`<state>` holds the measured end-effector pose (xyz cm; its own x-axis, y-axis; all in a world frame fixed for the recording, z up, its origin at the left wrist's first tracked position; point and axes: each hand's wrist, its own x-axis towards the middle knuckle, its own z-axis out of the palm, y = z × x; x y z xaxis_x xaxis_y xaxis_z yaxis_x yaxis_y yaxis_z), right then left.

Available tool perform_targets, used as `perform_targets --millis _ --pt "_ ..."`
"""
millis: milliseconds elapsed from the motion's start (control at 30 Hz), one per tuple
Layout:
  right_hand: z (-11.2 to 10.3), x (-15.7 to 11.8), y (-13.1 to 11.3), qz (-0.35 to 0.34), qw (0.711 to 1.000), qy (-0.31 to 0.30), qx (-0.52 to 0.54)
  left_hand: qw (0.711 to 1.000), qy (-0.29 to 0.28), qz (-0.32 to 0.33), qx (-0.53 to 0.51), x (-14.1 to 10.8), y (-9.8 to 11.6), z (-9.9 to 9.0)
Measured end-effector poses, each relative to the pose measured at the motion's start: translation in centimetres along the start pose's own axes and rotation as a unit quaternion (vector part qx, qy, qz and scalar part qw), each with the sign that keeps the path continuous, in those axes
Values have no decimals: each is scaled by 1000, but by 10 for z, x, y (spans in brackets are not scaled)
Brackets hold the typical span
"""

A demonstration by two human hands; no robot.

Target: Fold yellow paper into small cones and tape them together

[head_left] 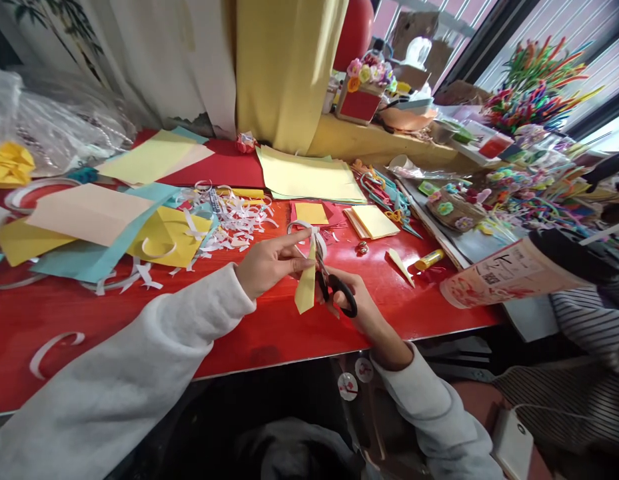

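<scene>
My left hand [269,265] pinches a narrow folded piece of yellow paper [305,291], which hangs down over the table's front part. In my right hand [358,293] is a pair of black-handled scissors [343,295], fingers in the loops. The blades point up and away from me, close against the paper's right edge; whether they are cutting into it I cannot tell. A white paper curl [321,248] shows just behind the blades. To the right of my hands a slim pointed piece of yellow paper [401,267] lies on the red table [269,343].
White paper scraps [239,217] and coloured sheets [89,215] cover the left side. A yellow sheet stack [309,175] and small yellow squares [373,222] lie behind my hands. A drink cup [494,277] leans at the right, near a yellow tube [429,260].
</scene>
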<state>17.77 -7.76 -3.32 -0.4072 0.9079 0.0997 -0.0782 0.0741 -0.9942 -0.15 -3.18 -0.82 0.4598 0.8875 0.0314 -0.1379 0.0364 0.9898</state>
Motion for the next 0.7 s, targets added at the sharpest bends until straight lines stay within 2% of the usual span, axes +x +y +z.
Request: perform_targets --millis 433,700 --pt "1 0 1 33 999 28 -7 996 23 54 69 1 -11 2" --pt "3 1 -1 41 998 33 -30 996 8 54 71 1 -14 2"
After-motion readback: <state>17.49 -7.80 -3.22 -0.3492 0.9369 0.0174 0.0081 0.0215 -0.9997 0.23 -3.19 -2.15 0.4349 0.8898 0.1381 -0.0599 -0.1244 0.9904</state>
